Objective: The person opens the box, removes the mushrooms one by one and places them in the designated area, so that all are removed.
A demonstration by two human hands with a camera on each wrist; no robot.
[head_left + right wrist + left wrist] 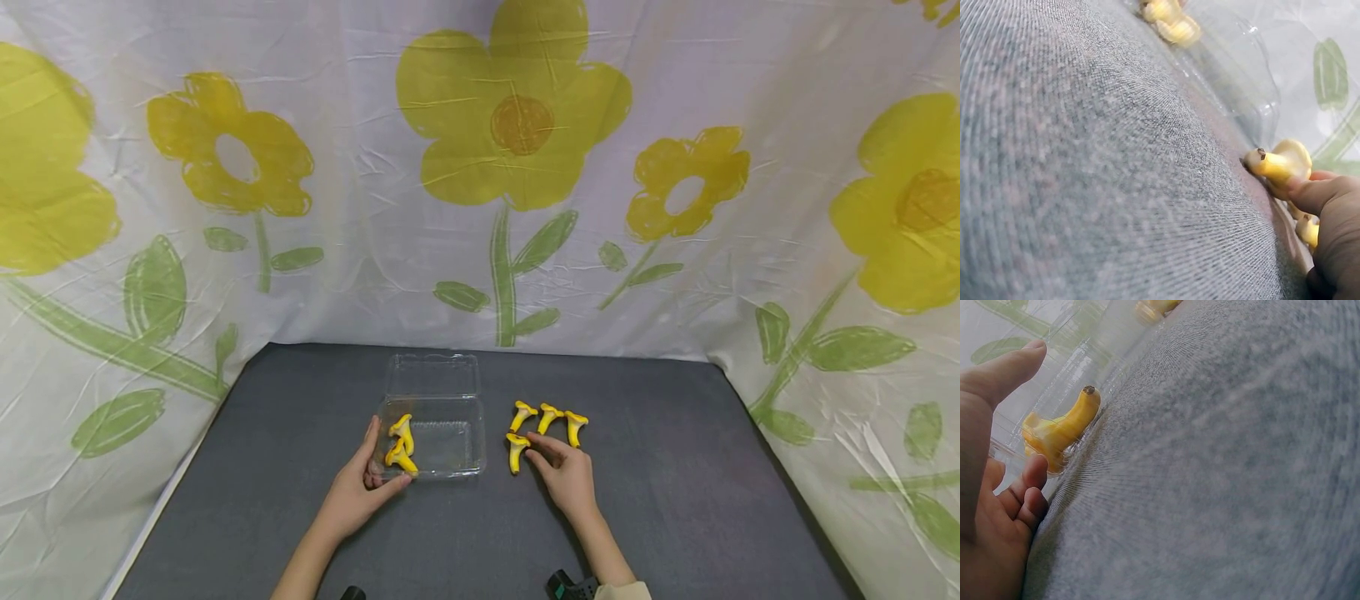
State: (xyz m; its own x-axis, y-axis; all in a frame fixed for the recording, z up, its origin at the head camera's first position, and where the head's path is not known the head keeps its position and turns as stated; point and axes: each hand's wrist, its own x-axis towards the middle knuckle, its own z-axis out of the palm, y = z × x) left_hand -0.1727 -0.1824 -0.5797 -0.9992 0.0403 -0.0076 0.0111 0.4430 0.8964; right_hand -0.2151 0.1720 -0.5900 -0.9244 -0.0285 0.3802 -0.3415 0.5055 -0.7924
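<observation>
A clear plastic clamshell box (450,475) stands on the dark table with its lid (432,375) folded open toward the back. Two yellow chanterelle mushrooms lie in its left part, one behind (403,432) and one in front (402,460). My left hand (356,496) holds the box's left front corner, thumb along the front rim and fingers at the left wall. To the right of the box, my right hand (566,479) pinches a chanterelle (1279,164) by its cap between thumb and index finger. Its stem end still points toward me, at table level.
Behind the right hand, three more chanterelles stand in a row: left (522,414), middle (550,416) and right (576,427). A dark grey cloth covers the table (675,500). A white curtain (360,275) with printed yellow flowers hangs around its back and sides.
</observation>
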